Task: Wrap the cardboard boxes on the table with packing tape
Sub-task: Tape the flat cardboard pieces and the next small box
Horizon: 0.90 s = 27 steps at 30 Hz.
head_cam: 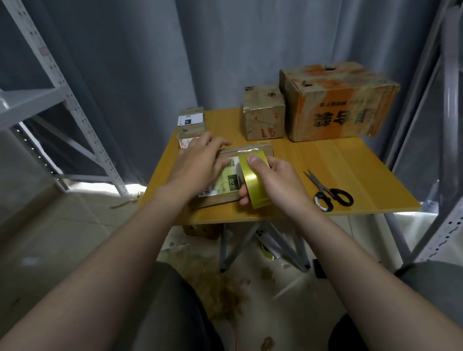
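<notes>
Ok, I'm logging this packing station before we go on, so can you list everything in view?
flat box: one, brown with a white label, near table edge
small box: one, brown with a white label, table's far left
medium box: one, brown, far centre
large box: one, brown and orange, far right
tape roll: one, yellowish, over the flat box
scissors: one pair, black handles, table's right side
table: one, yellow wood
shelving: two racks, grey, either side
curtain: one, grey, behind
left hand: one, pressing flat on the flat box
right hand: one, gripping the tape roll
</notes>
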### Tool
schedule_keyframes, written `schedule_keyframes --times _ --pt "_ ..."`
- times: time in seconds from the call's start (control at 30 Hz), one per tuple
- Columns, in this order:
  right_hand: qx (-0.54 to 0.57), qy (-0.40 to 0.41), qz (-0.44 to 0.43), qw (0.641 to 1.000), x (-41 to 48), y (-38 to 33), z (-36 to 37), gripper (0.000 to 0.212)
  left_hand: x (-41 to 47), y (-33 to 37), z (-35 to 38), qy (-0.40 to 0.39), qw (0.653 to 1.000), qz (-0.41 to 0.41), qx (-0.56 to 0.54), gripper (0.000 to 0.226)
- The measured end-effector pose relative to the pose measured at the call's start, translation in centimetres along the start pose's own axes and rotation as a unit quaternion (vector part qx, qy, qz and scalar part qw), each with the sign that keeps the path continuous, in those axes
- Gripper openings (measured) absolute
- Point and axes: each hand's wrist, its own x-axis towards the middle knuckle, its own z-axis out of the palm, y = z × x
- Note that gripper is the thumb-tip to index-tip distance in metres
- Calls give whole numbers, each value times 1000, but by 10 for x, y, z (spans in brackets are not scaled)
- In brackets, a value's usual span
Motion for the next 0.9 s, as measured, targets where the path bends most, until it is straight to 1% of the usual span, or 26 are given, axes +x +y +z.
schedule_keyframes --times 0.03,0.07,0.13,0.17,0.2,0.27,0.3,0.37,0.43,0.47,0.5,0.57,0.67,0.83,0.9 --pt "-6 5 0 1000 5 -2 1 33 -1 1 4 1 1000 5 16 53" --pt "-16 17 -1 1000 12 -3 2 37 -3 2 9 -15 999 11 49 68" --pt "-51 47 -6 998 23 -7 4 43 -8 0 19 -65 991 17 119 112" --pt "-66 58 -11 996 27 -10 5 45 -10 -1 24 -82 987 17 136 130" --pt "-75 65 -16 995 31 -11 5 45 -12 -2 28 -88 986 14 139 140" --pt "-61 74 -26 995 35 -11 7 40 -12 -3 34 -76 989 4 125 142" --pt "-47 80 -32 995 34 -9 8 38 -10 -2 35 -66 990 0 124 139" --pt "-52 91 -58 993 32 1 9 35 -9 -1 36 -50 990 -4 133 132" --pt "-53 88 -84 991 26 12 10 25 -9 1 37 -38 988 -3 149 128" --pt "-58 89 -93 990 24 15 10 25 -9 1 38 -33 987 -3 157 127" --pt "-61 92 -96 989 23 17 10 27 -10 2 37 -30 986 -3 163 127" --pt "-62 99 -75 990 23 20 10 30 -9 3 36 -34 985 -4 168 127" --pt "-61 99 -27 993 18 28 11 48 -5 4 34 -64 983 -11 170 132" --pt "-38 61 19 997 7 42 8 62 -6 6 33 -60 981 -13 183 137" --pt "-29 54 10 998 6 42 8 57 -7 6 33 -60 981 -14 183 136"
